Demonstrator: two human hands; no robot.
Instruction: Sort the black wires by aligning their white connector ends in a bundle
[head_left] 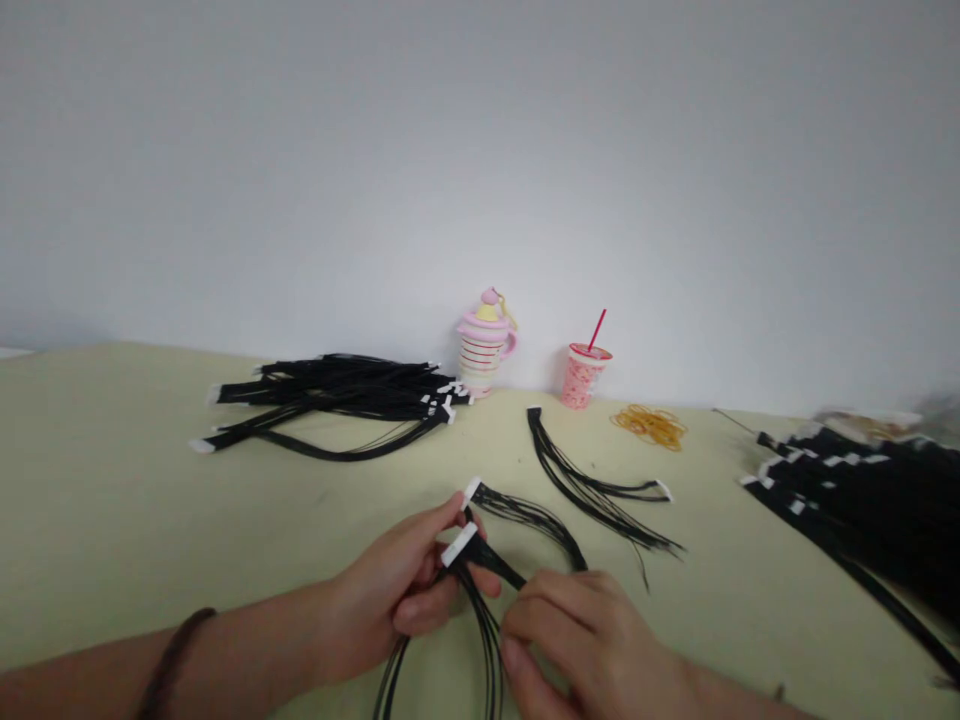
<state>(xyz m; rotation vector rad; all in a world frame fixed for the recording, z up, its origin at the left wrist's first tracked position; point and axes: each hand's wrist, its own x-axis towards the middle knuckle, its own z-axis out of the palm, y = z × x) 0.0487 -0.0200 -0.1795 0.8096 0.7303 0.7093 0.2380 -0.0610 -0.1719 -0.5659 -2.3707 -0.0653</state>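
A black wire harness (536, 515) with white connectors is between my two hands over the table. My left hand (420, 575) is closed on it near its connector ends, fingers bent around the wires. One white connector (472, 490) points up by my left thumb; a second white connector (459, 545) lies just below it, with loose black wires hanging down beneath. My right hand (574, 640) is closed on the black wires to the right of that connector. Its fingertips are partly hidden, and the harness's lower wires run out of view at the bottom.
A pile of black harnesses (337, 390) lies at the back left, a larger pile (885, 510) at the right. A loose harness (577, 475) lies ahead. Along the wall stand a striped pink cup (480, 355) and a red-patterned cup (581, 380), beside yellow rubber bands (651, 427).
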